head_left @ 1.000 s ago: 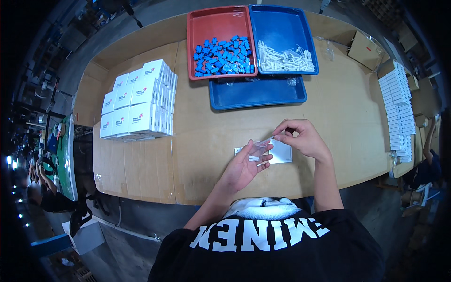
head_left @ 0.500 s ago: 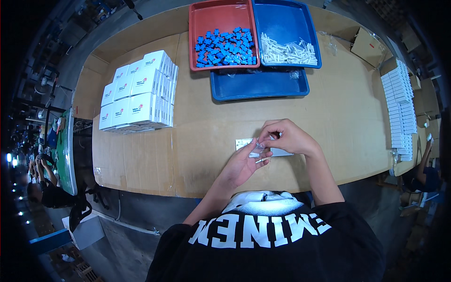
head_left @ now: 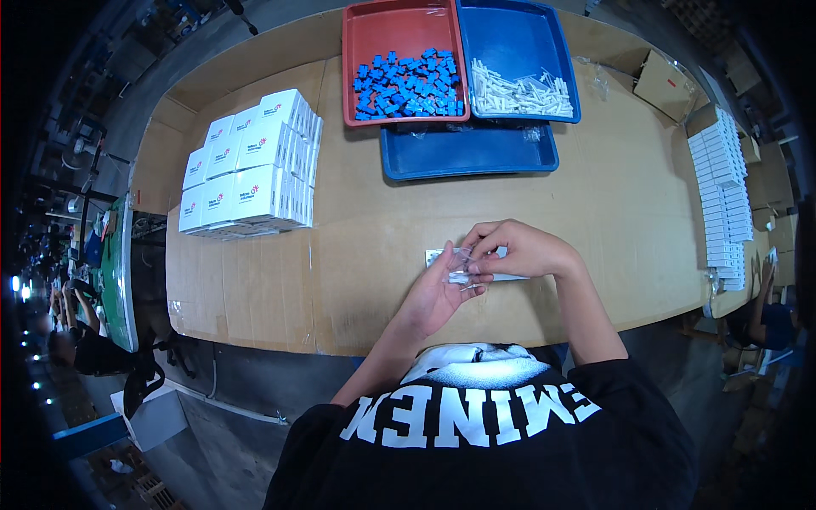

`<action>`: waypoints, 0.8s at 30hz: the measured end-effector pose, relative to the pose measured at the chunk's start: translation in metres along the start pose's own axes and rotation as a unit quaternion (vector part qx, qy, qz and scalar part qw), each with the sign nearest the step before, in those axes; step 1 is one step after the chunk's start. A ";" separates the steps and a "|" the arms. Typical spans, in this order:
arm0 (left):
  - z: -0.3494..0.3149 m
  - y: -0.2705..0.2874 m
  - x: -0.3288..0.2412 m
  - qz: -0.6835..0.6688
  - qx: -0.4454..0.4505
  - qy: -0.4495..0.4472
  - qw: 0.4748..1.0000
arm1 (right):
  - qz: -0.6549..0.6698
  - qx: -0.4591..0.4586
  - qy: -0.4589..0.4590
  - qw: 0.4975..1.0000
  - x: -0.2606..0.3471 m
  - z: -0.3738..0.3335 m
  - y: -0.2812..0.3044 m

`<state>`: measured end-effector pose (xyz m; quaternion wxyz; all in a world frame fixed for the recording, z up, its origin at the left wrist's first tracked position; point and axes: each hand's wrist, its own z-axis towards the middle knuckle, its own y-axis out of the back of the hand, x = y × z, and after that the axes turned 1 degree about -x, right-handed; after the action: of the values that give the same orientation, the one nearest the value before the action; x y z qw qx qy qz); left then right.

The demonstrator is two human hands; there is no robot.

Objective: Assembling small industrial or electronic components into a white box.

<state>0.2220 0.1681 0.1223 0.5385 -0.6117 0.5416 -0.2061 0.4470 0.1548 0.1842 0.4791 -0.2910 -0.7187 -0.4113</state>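
Near the front of the cardboard-covered table, my left hand (head_left: pixel 431 301) is palm up with its fingers curled round a small clear plastic bag (head_left: pixel 459 265). From the right, my right hand (head_left: pixel 525 248) bends over it, with thumb and fingers pinching the bag's upper part. Something slim and white shows at the bag, but its kind is too small to tell. Beneath both hands lies a flat white piece (head_left: pixel 512 277), mostly covered by my fingers.
Stacked white boxes (head_left: pixel 234 187) stand at left. At the back, a red tray (head_left: pixel 399 25) bears blue connectors and a blue tray (head_left: pixel 514 34) slim white parts; another blue tray (head_left: pixel 467 157) sits in front. White boxes (head_left: pixel 722 204) line the right edge. Other people work at both sides.
My right hand has shifted slightly left and down over the bag, and its fingers have spread a little. The bag now looks more opened out between my hands.
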 end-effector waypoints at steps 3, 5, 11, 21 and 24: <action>0.000 -0.001 0.000 0.107 -0.023 -0.030 0.994 | 0.025 -0.037 0.004 0.999 -0.007 0.001 0.000; 0.000 -0.001 0.000 0.232 -0.064 -0.063 0.969 | 0.048 -0.061 0.008 0.997 -0.007 0.001 0.000; -0.001 -0.001 0.002 0.311 -0.086 -0.094 0.942 | 0.094 -0.120 -0.014 0.988 -0.009 0.000 -0.006; 0.001 -0.015 0.008 0.345 -0.155 -0.234 0.896 | 0.333 -0.288 0.053 0.896 -0.016 0.006 -0.047; 0.000 -0.015 0.005 0.300 -0.165 -0.283 0.896 | 0.342 -0.285 0.044 0.895 -0.015 0.005 -0.053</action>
<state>0.2304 0.1607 0.1343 0.5962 -0.5333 0.5503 0.2393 0.4077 0.1326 0.1526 0.5181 -0.6242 -0.4052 -0.4216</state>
